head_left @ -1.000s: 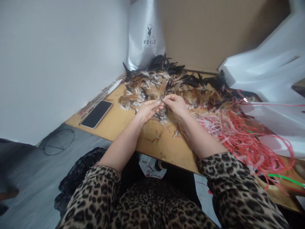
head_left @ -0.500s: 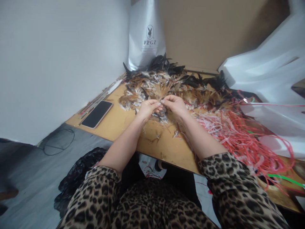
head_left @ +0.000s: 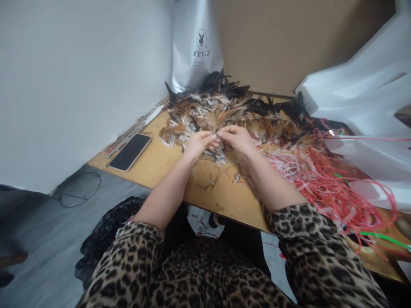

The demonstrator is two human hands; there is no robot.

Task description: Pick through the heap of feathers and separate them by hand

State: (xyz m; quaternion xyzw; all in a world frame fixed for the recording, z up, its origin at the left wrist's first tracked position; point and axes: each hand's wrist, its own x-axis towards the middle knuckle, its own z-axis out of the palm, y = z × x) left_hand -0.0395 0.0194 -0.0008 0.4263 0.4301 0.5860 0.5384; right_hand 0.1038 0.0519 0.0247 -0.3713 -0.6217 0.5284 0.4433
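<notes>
My left hand (head_left: 201, 144) and my right hand (head_left: 236, 137) meet over the near edge of a feather pile, fingertips almost touching. Both thumbs and forefingers are pinched together. A tan-brown feather (head_left: 215, 119) fans up from between the fingertips, its base hidden by them; whether it is one or more I cannot tell. Behind lies the pile of brown and white feathers (head_left: 208, 102), with long black feathers (head_left: 221, 83) along its back. Small feather scraps (head_left: 210, 184) are scattered on the wooden table (head_left: 231, 199) below my wrists.
A phone (head_left: 130, 152) lies at the table's left. Tangled pink and red plastic strips (head_left: 321, 184) cover the right side. A silvery bag (head_left: 197, 55) stands at the back corner, white sheeting (head_left: 356, 94) at the right. On the floor sits a black plastic bag (head_left: 102, 235).
My right hand has tilted slightly and shifted a little to the right. My left hand stays almost in place. The pinch between them holds, and the view has moved slightly.
</notes>
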